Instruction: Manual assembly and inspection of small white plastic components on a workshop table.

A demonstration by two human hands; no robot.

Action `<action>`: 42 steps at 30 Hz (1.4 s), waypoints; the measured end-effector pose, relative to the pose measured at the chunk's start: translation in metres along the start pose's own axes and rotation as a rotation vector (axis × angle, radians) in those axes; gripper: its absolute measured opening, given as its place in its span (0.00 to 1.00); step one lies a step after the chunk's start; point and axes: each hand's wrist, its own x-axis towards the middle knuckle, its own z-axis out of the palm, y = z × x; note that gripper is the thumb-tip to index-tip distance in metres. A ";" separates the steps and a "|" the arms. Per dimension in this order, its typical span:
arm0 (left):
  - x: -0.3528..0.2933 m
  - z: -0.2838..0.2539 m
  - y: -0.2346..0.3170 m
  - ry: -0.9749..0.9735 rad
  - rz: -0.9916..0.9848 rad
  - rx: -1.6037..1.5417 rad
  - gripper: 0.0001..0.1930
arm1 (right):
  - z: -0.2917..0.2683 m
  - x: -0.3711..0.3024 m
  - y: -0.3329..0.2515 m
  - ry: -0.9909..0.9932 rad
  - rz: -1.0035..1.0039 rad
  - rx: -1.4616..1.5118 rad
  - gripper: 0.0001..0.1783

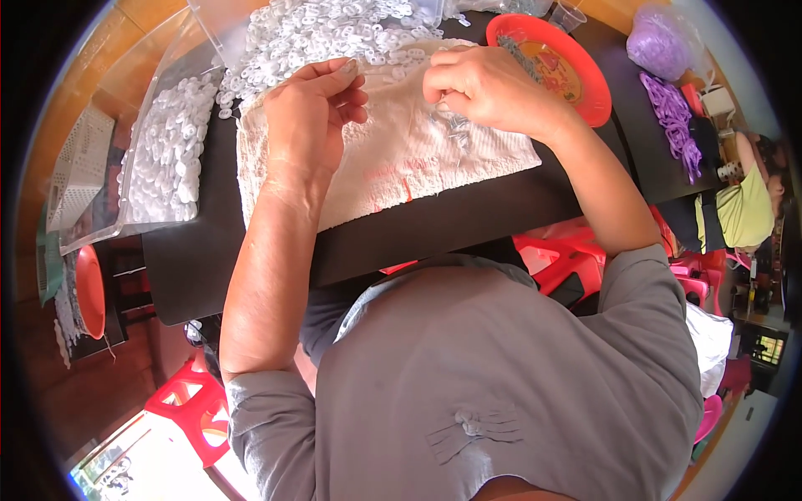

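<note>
Over a pale cloth (376,188) on the dark table, my left hand (307,121) is raised with thumb and forefinger pinched together; whatever is between them is too small to make out. My right hand (489,88) hovers a little to the right, fingers curled into a pinch, its contents hidden. Small thin grey pieces (459,134) lie on the cloth just below the right hand. Beyond both hands spreads a heap of small white oval pieces with holes (326,33), reaching onto the cloth's far edge.
A clear bin (163,154) of similar white pieces stands at left. Far right of the cloth sits a red plate (595,92) holding grey pieces. Purple cords (671,125) and a purple-filled bag (660,46) lie farther right. A red stool (188,409) stands lower left.
</note>
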 end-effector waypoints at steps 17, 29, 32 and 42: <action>-0.004 0.005 -0.004 -0.040 -0.041 0.027 0.09 | 0.009 -0.011 0.015 0.108 -0.008 -0.104 0.04; -0.006 0.005 -0.001 -0.018 -0.043 0.025 0.09 | 0.012 -0.004 0.008 0.114 -0.063 -0.152 0.06; -0.007 0.012 -0.003 -0.031 -0.023 0.078 0.10 | 0.012 -0.006 0.013 0.059 -0.128 -0.147 0.09; -0.001 0.002 -0.016 -0.165 -0.080 0.082 0.07 | 0.029 -0.004 0.007 0.137 -0.049 -0.145 0.06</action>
